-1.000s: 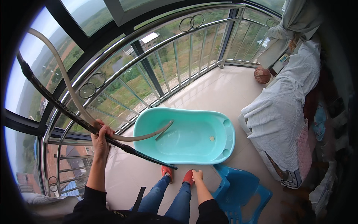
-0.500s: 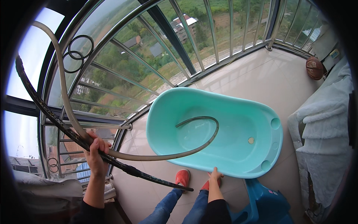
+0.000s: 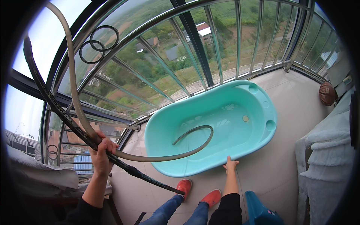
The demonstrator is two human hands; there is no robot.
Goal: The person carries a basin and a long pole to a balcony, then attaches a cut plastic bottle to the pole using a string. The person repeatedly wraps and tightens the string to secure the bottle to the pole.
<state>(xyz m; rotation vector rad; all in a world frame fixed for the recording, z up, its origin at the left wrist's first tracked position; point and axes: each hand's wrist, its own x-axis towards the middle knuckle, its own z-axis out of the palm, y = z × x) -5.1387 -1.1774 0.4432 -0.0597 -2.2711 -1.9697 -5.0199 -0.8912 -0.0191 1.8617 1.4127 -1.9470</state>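
Observation:
My left hand [image 3: 102, 152] is closed round a beige hose [image 3: 77, 99] and a long, scuffed black pole [image 3: 54, 103], which cross in its grip. From the hand the hose runs over the near rim into a mint-green baby bathtub [image 3: 161, 112], and its free end curls back above the tub's inside; whether it touches the bottom I cannot tell. The pole's lower end hangs near my left shoe. My right hand [image 3: 231, 163] grips the tub's near rim, with part of the fingers hidden. A pale round drain plug [image 3: 245, 118] sits in the tub floor.
A steel railing [image 3: 240, 41] with windows runs along the left and far sides. A blue plastic stool or chair [image 3: 258, 210] stands near my right arm. White cloth [image 3: 326, 161] drapes at the right, a basketball [image 3: 327, 93] behind it. My red shoes [image 3: 212, 197] are below the tub.
The tub has turned, its right end swinging away toward the railing, with my right hand on its rim. My left hand still holds the hose and pole. The view has shifted a little.

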